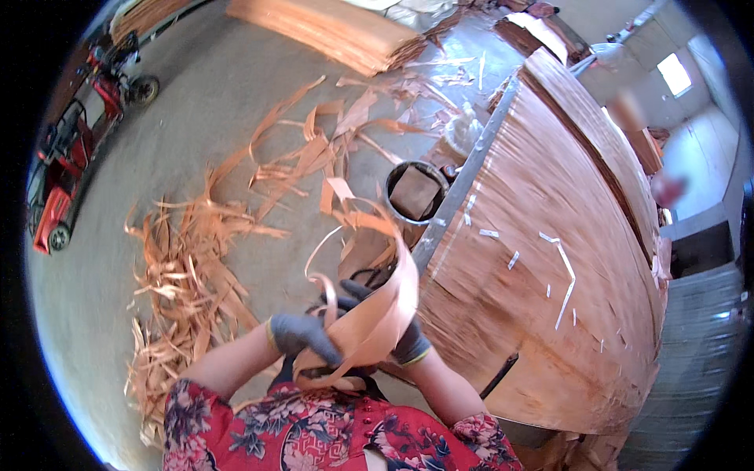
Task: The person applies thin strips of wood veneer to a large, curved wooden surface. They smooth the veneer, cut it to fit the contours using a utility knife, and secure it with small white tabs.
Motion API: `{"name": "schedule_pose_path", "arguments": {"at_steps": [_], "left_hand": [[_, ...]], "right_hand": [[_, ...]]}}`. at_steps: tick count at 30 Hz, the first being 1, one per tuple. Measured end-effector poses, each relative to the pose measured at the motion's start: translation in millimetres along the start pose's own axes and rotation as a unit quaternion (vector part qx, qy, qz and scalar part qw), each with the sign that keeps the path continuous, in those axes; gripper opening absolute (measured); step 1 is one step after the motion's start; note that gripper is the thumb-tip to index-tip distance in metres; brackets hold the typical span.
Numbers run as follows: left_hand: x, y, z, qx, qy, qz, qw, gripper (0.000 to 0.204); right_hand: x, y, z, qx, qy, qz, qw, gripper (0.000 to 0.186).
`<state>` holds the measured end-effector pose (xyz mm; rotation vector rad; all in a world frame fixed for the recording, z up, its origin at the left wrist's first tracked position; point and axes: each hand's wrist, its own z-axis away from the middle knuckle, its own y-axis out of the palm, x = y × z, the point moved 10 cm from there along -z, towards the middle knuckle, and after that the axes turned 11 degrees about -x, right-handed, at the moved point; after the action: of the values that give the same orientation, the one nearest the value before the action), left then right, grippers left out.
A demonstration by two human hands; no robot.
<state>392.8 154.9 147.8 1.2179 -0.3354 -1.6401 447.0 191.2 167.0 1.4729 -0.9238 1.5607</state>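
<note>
Left fingers (pixel 322 342) holding veneer strip (pixel 385 314), right fingers (pixel 357 289) unclear in grip, broad veneer sheet (pixel 526 275), scraps (pixel 184 286) on grey floor (pixel 212 102)

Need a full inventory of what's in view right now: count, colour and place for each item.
Held strip: one, tan, curled between the hands
Sheet stack: one, reddish brown, right
White bits: several, white, on the sheet stack
Rod: one, dark, near end of the sheet stack
Bucket: one, dark, beside the sheet stack's left edge
Block: one, brown, in the bucket
Loose strips: uncountable, tan, floor, left and upper centre
Tricycle: one, red, upper left
Far stack: one, tan, top
Window: one, bright white, upper right
Left hand: one, grey-gloved, at the held strip's left
Right hand: one, grey-gloved, partly behind the held strip
Top: one, red floral, bottom
</note>
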Motion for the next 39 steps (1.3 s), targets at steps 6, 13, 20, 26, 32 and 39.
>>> {"name": "schedule_pose_path", "arguments": {"at_steps": [6, 13, 20, 26, 32, 39], "left_hand": [[43.0, -26.0, 36.5, 0.036, -0.054, 0.052, 0.997, 0.067], [-110.7, -31.4, 21.1, -0.149, 0.075, -0.093, 0.982, 0.059], [-176.3, 124.8, -47.0, 0.035, 0.124, -0.426, 0.896, 0.035], [-76.9, 74.3, -113.3, 0.058, 0.075, -0.559, 0.824, 0.031], [-3.7, 41.1, -113.4, 0.109, 0.017, -0.663, 0.741, 0.031], [-88.8, 34.8, -117.3, -0.103, 0.196, -0.85, 0.478, 0.031]], "right_hand": [[14.7, 5.6, -80.1, -0.025, 0.068, -0.615, 0.785, 0.054], [154.9, -207.7, -66.2, -0.273, -0.246, -0.268, 0.891, 0.035], [273.1, -289.4, 138.3, -0.355, -0.361, -0.28, 0.816, 0.084], [110.8, -267.8, 246.1, -0.514, -0.269, -0.351, 0.735, 0.099], [-27.5, -210.6, 348.5, -0.58, -0.113, -0.503, 0.631, 0.074], [-67.7, -164.7, 319.5, -0.648, 0.048, -0.42, 0.634, 0.039]]}}
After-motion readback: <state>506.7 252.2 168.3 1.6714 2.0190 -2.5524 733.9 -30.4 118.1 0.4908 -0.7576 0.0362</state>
